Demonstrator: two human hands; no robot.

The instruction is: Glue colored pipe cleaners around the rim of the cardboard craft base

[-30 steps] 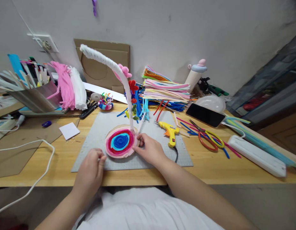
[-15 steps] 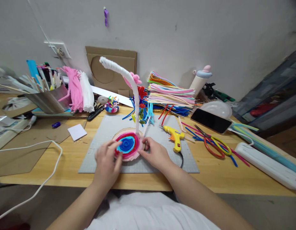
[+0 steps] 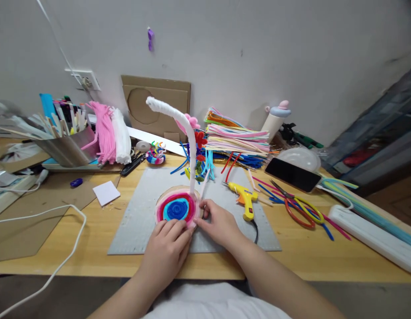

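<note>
A round base (image 3: 177, 208) lies on the grey cutting mat, coiled with pipe cleaner in rings of blue, light blue, red and pink. From its back right edge rises a white fuzzy-wrapped stem (image 3: 192, 164), bending over to the left at the top. My left hand (image 3: 168, 243) is closed over the base's near edge, fingertips pressing on the pink outer ring. At the right edge my right hand (image 3: 220, 221) grips the base between thumb and bent fingers. A loose pale pink pipe cleaner end (image 3: 205, 182) sticks up just beyond those fingers.
A yellow hot glue gun (image 3: 244, 199) rests on the mat's right side, with scissors (image 3: 300, 206) and a phone (image 3: 292, 174) farther right. Pipe cleaner bundles (image 3: 237, 137) are piled behind. To the left stand a metal holder of sticks (image 3: 67, 146) and a white cable (image 3: 79, 230).
My left hand has moved from the base's left side to its near edge, closing its fingers there. My right hand stays at the right edge. The camera view has tilted slightly up.
</note>
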